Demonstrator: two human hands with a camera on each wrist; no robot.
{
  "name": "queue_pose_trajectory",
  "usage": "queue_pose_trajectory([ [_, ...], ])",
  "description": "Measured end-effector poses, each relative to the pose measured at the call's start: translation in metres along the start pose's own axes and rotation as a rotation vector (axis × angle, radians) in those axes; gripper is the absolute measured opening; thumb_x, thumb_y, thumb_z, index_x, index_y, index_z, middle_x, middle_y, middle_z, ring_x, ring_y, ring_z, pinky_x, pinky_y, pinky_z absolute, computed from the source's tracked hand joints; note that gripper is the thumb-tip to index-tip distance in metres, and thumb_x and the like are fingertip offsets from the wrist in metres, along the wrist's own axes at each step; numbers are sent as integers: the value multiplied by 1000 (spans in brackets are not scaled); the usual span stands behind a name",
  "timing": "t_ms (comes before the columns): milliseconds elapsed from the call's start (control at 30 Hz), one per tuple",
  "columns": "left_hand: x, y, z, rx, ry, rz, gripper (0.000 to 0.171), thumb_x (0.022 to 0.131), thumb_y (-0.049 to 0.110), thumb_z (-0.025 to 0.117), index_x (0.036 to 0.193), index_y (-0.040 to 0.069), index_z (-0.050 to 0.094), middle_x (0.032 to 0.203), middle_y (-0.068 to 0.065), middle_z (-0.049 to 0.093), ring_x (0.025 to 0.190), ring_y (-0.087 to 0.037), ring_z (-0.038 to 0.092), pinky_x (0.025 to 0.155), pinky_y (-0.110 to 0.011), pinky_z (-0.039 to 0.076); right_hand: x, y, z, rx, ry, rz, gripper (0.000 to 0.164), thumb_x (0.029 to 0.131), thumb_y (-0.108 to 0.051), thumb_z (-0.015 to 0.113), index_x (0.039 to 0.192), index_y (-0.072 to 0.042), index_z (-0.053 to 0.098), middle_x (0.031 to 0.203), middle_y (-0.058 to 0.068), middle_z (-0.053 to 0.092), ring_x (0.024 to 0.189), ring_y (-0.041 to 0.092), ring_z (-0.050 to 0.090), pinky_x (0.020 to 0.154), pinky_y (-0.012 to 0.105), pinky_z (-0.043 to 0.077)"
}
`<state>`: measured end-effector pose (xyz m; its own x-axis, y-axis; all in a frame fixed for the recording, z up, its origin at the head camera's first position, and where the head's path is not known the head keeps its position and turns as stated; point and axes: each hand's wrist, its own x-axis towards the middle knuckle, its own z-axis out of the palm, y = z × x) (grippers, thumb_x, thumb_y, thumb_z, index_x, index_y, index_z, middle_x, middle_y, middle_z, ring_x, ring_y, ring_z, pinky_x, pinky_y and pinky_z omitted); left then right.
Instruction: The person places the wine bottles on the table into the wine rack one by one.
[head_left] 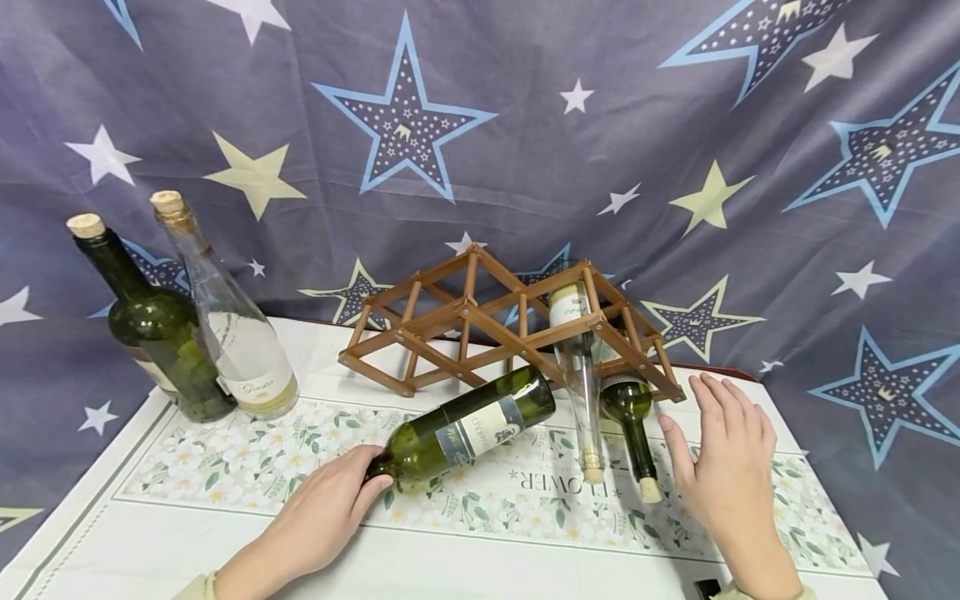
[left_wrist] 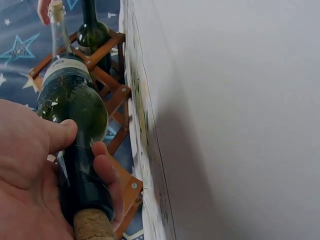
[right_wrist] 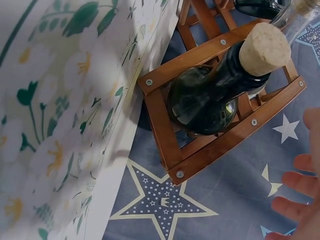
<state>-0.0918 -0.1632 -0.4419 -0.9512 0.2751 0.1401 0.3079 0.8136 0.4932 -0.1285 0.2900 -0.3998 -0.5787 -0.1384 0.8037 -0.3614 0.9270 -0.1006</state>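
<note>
My left hand (head_left: 315, 512) grips a green wine bottle (head_left: 472, 425) by its neck. The bottle slants, its base up to the right in front of the wooden wine rack (head_left: 465, 312); in the left wrist view its cork (left_wrist: 93, 225) pokes out below my fingers. Two corked bottles lie in the rack's right part with necks toward me: a clear bottle (head_left: 581, 400) and a dark green bottle (head_left: 636, 425). Just right of the rack's end is my right hand (head_left: 727, 450), fingers extended, holding nothing. The right wrist view shows it apart from the rack.
At the table's left stand a dark green corked bottle (head_left: 161, 333) and a clear corked bottle (head_left: 247, 350), side by side. A floral runner (head_left: 247, 467) crosses the white tablecloth (head_left: 172, 542). Behind the table hangs a star-patterned curtain (head_left: 525, 167). A small black object (head_left: 707, 588) lies at the front edge.
</note>
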Motion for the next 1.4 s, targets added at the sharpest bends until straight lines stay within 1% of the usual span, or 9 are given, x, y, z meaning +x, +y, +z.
queue_pose_trajectory([
  [200, 1, -1, 1, -23, -49, -55, 34, 102, 41, 54, 126, 17, 60, 113, 8, 63, 104, -13, 63, 84, -39, 52, -1, 4, 0, -12, -20, 6, 65, 98, -50, 51, 138, 2, 54, 139, 19, 53, 130, 42, 42, 109, 58, 23],
  [400, 1, -2, 0, -37, -74, -82, 37, 102, 42, 53, 127, 15, 60, 117, 4, 64, 106, -17, 64, 84, -41, 52, -9, 15, -1, -50, -116, 33, 65, 98, -47, 50, 143, 1, 50, 142, 20, 50, 133, 42, 39, 109, 60, 22],
  [567, 1, 0, -1, -48, -84, -99, 36, 102, 40, 54, 126, 14, 60, 116, 3, 64, 106, -18, 64, 84, -42, 52, -15, 22, 0, -56, -137, 56, 64, 95, -43, 57, 143, -1, 50, 142, 20, 49, 133, 42, 38, 108, 62, 21],
  [667, 1, 1, -1, -57, -96, -118, 36, 102, 40, 54, 126, 13, 60, 116, 2, 64, 107, -20, 63, 86, -43, 51, -18, 24, 1, -62, -159, 71, 64, 93, -40, 61, 143, -2, 50, 143, 20, 49, 133, 43, 37, 108, 63, 20],
  [800, 1, 3, 0, -90, -122, -140, 40, 102, 39, 54, 129, 9, 59, 119, -2, 64, 113, -25, 62, 92, -47, 49, -21, 25, 1, -63, -179, 87, 63, 93, -37, 63, 144, -2, 49, 143, 20, 48, 134, 43, 36, 110, 63, 17],
  [1067, 1, 6, 1, -170, -175, -190, 39, 103, 37, 53, 130, 8, 58, 119, -3, 64, 116, -26, 60, 95, -48, 48, -24, 28, 3, -67, -196, 98, 63, 94, -39, 62, 144, -3, 49, 145, 20, 46, 136, 42, 35, 110, 63, 16],
  [1200, 0, 7, 2, -201, -180, -192, 41, 104, 36, 52, 131, 7, 58, 119, -3, 64, 117, -26, 60, 95, -49, 47, -25, 28, 3, -64, -186, 96, 62, 93, -37, 63, 144, -3, 50, 144, 20, 47, 135, 42, 36, 109, 64, 17],
  [1300, -1, 8, 4, -241, -186, -193, 40, 104, 36, 52, 131, 7, 58, 118, -2, 64, 116, -25, 60, 95, -48, 47, -24, 27, 3, -60, -180, 94, 62, 92, -35, 65, 143, -3, 50, 144, 19, 47, 135, 42, 36, 109, 64, 18],
  [1400, -2, 8, 6, -288, -198, -196, 43, 104, 38, 51, 132, 6, 57, 120, -3, 64, 119, -26, 58, 97, -49, 46, -24, 26, 3, -57, -177, 93, 62, 91, -34, 67, 143, -4, 51, 143, 19, 48, 135, 42, 36, 109, 65, 17],
])
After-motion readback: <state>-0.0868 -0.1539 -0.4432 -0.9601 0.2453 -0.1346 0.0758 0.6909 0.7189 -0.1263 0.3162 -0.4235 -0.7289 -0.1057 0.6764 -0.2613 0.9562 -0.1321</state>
